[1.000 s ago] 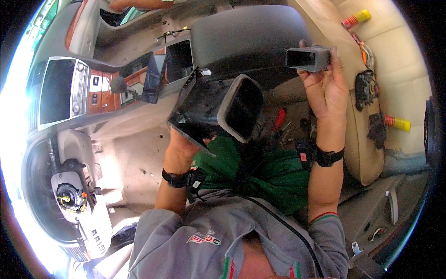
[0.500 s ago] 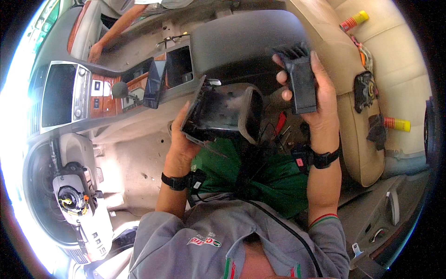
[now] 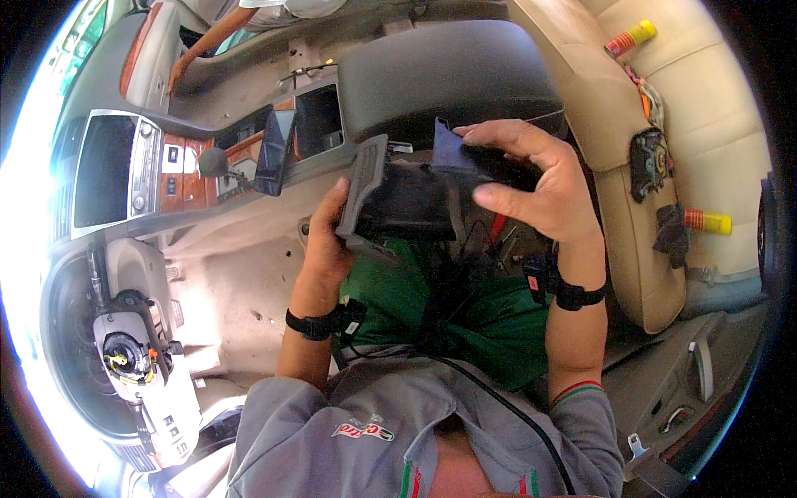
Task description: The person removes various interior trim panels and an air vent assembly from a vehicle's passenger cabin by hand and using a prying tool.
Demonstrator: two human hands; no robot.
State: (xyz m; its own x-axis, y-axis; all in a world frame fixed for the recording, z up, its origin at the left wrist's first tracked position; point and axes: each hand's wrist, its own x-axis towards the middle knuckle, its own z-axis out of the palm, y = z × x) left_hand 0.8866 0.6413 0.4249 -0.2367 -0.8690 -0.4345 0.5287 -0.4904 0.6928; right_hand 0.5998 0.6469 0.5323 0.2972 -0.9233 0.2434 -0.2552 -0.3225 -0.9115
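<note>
A: what's in hand here?
B: one black console bin [image 3: 407, 203], above the lap. Left hand [image 3: 328, 241] clamps its grey frame; right hand [image 3: 540, 178] closes on one dark insert [image 3: 452, 149]. Two cans [image 3: 706, 221] on the seat [image 3: 631, 241].

A dark rectangular dashboard screen with a silver frame [image 3: 106, 170] sits at the left, above the steering column. Just right of it, near the wood-trim panel, a smaller dark glossy rectangular screen [image 3: 273, 152] stands tilted on edge.
</note>
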